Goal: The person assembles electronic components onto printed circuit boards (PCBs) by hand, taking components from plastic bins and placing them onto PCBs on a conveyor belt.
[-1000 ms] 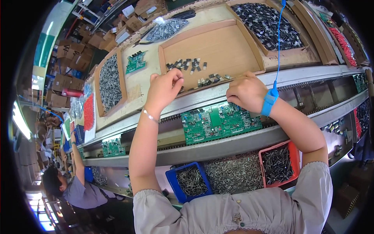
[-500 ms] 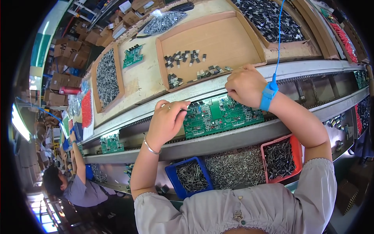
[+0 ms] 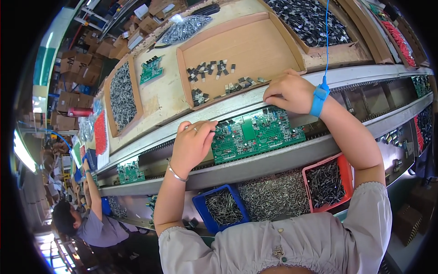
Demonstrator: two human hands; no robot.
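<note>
1. The green circuit board lies flat in the conveyor track that runs across the bench, directly before the person; its left edge meets the fingertips of the left hand, and its far right corner sits just under the right hand.
2. The left hand's fingers are curled narrow, thumb and forefinger pinched together at the board's upper-left corner; whatever small part they pinch is too tiny to make out; a thin bracelet circles that wrist.
3. The right hand rests knuckles-up on the front rim of the shallow cardboard tray, fingers bent down and close together just beyond the board's far edge; whether they grip anything I cannot tell; a blue wrist strap with a blue cord rising from it wraps this wrist.
4. In that tray lie scattered small black components, near the right hand's fingertips and well apart from the left.
5. Below the track sit a blue bin and a red bin of metal-legged parts, with a loose heap of leads between them.
6. Further left along the track rests a second green board; another person works beyond it.
</note>
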